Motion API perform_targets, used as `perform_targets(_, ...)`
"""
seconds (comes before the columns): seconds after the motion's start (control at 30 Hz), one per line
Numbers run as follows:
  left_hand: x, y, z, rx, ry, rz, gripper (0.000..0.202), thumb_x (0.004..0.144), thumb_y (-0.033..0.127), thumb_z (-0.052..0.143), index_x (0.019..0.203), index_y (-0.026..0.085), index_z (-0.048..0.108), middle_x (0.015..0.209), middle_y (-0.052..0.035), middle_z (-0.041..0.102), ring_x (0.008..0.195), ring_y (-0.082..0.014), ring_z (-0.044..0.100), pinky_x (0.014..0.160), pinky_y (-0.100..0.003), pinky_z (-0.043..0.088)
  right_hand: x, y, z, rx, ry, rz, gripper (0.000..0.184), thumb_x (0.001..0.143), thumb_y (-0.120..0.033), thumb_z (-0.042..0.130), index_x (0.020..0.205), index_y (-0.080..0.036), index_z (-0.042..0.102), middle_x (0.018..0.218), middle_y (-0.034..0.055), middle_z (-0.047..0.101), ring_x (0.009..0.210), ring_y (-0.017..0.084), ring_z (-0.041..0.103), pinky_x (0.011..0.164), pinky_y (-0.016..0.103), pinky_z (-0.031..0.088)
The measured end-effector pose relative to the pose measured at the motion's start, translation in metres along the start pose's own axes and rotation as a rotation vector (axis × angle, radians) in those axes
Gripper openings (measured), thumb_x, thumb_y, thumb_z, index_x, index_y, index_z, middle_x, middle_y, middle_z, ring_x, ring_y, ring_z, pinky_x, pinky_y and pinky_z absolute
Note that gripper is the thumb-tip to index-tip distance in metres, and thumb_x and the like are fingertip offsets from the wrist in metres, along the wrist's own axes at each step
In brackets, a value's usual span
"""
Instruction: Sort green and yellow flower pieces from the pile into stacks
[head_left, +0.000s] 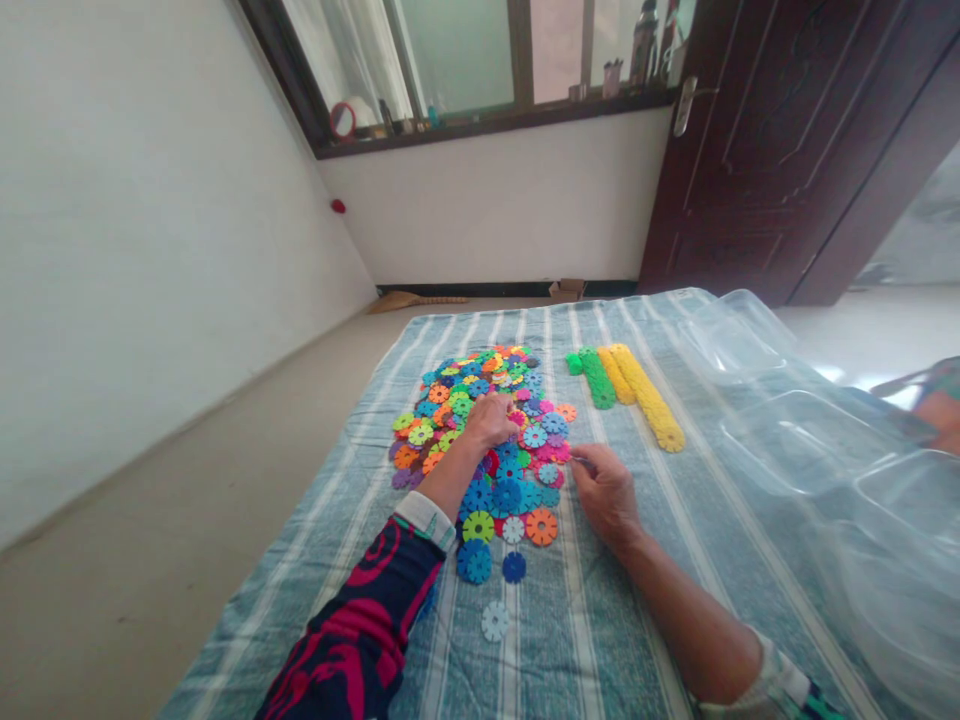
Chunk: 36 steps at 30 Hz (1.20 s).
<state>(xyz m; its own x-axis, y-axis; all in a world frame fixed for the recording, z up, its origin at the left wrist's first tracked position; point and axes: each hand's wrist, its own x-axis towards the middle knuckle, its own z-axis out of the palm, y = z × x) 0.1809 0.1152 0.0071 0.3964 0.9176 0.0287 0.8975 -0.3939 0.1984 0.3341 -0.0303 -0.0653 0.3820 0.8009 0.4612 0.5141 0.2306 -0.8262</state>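
A heap of colourful notched plastic discs (507, 495) lies on the cloth-covered table. My left hand (491, 420) is over the middle of the heap, fingers curled down among the discs. What it holds, if anything, is hidden. At the heap's right edge is my right hand (606, 490), thumb and forefinger pinched together beside a pink disc (557, 453); I cannot make out what lies between them. Sorted rows of yellow discs (649, 400) and green discs (598, 380) lie beyond the right hand. A single pale blue disc (495, 621) rests nearer to me.
Clear plastic boxes (806, 440) stand along the table's right side. A striped blue cloth (300, 580) covers the table. Beyond are a brown door (765, 130), a window sill (495, 128) with small items, and a broom (397, 301) on the floor.
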Motion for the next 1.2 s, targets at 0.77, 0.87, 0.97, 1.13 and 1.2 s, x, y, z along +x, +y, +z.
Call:
perform_targets(0.77,-0.076,0.016,-0.011,-0.706,-0.02,0.124,0.023,0.075,0.037,0.059,0.078,0.016,0.069,0.077,-0.0008,0.066,0.073,-0.0145,0.058,0.069,-0.025,0.045,0.003,-0.003,0.003,0.14,-0.032,0.055,0.025,0.085,-0.038,0.058,0.097,-0.021,0.072,0.088,0.0055,0.072,0.08,0.02,0.065,0.071,0.032,0.051)
perform_targets(0.87,-0.082,0.027,-0.005,-0.7,-0.043,0.208,0.021,0.077,0.034,0.059,0.079,0.017,0.07,0.081,-0.0018,0.068,0.08,-0.0159,0.06,0.076,-0.026,0.046,0.003,-0.007,0.001,0.171,-0.086,0.024,0.021,0.086,-0.037,0.057,0.089,-0.023,0.073,0.084,0.0031,0.073,0.077,0.019,0.065,0.071,0.031,0.05)
perform_targets(0.97,-0.083,0.029,0.001,-0.658,-0.025,0.232,0.021,0.079,0.033,0.057,0.078,0.017,0.07,0.081,-0.0023,0.068,0.081,-0.0165,0.06,0.078,-0.027,0.046,0.003,-0.01,0.001,0.181,-0.113,0.009,0.022,0.087,-0.035,0.056,0.079,-0.023,0.072,0.077,0.0013,0.071,0.071,0.018,0.063,0.069,0.029,0.048)
perform_targets(1.13,-0.083,0.009,0.004,-0.516,0.137,0.15,0.023,0.081,0.036,0.054,0.077,0.019,0.068,0.085,-0.0035,0.069,0.082,-0.0175,0.061,0.083,-0.03,0.047,0.01,-0.008,-0.005,0.058,-0.08,-0.056,0.026,0.09,-0.032,0.052,0.075,-0.022,0.07,0.071,0.0012,0.067,0.068,0.016,0.059,0.066,0.027,0.045)
perform_targets(1.2,-0.082,-0.002,0.004,-0.454,0.214,0.1,0.022,0.081,0.036,0.052,0.078,0.019,0.067,0.084,-0.0036,0.069,0.083,-0.018,0.061,0.083,-0.03,0.048,0.02,-0.003,-0.017,-0.1,-0.041,-0.131,0.029,0.092,-0.03,0.048,0.074,-0.022,0.069,0.07,0.0024,0.064,0.07,0.017,0.058,0.067,0.027,0.042)
